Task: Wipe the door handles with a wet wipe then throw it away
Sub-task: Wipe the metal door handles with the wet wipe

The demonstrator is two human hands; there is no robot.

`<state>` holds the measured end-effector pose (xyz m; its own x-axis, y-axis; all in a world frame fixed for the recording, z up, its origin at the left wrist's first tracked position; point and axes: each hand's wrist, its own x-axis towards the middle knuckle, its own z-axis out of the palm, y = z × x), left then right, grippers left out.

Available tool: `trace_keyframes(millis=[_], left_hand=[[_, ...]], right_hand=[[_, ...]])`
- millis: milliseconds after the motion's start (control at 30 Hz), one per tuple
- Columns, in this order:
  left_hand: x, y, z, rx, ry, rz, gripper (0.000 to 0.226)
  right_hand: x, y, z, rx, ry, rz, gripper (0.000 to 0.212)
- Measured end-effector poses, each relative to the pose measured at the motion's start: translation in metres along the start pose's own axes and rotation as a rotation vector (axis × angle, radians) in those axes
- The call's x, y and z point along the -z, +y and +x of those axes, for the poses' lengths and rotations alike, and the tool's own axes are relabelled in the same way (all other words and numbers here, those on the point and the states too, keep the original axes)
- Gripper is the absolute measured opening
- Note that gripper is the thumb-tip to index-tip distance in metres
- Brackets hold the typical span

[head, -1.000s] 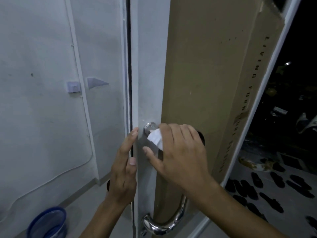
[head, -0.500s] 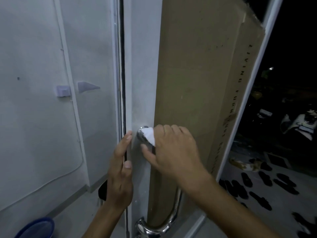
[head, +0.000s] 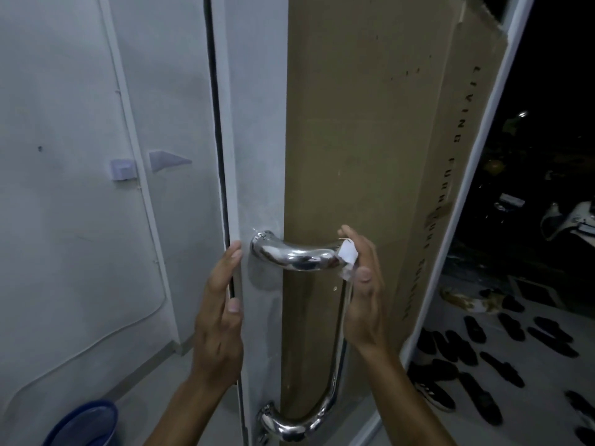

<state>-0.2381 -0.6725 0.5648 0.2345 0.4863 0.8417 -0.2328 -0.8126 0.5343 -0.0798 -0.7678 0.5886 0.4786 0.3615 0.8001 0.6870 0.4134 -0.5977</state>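
Head view looks down a white door (head: pixel 257 130) standing open, with a tall brown cardboard panel (head: pixel 360 140) covering its face. A chrome pull handle (head: pixel 296 257) is fixed to the door: its upper arm juts out from the mount, bends at the corner and runs down as a long bar to a lower mount near the floor. The right hand (head: pixel 363 284) is curled around the upper bend of that handle, fingers over the top and thumb underneath, pinching a small white wet wipe (head: pixel 347 255) against the metal at the corner. The left hand (head: pixel 222 304) is flat and open, fingers together and pointing up, its fingertips resting on the door's edge just left of the upper mount. On the floor at lower left sits a blue bucket (head: pixel 87 423), beside a white wall (head: pixel 64 156) with a thin cable running down it. Outside the doorway on the right it is dark, and many dark sandals (head: pixel 483 349) lie scattered on the pale ground.
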Motion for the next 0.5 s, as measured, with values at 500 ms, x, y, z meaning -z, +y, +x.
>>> trace_keyframes(millis=[500], left_hand=[[0.005,0.007,0.006,-0.052,0.063,0.118,0.040]], right_hand=[[-0.007,-0.028,0.024,0.687,-0.202,-0.690,0.037]])
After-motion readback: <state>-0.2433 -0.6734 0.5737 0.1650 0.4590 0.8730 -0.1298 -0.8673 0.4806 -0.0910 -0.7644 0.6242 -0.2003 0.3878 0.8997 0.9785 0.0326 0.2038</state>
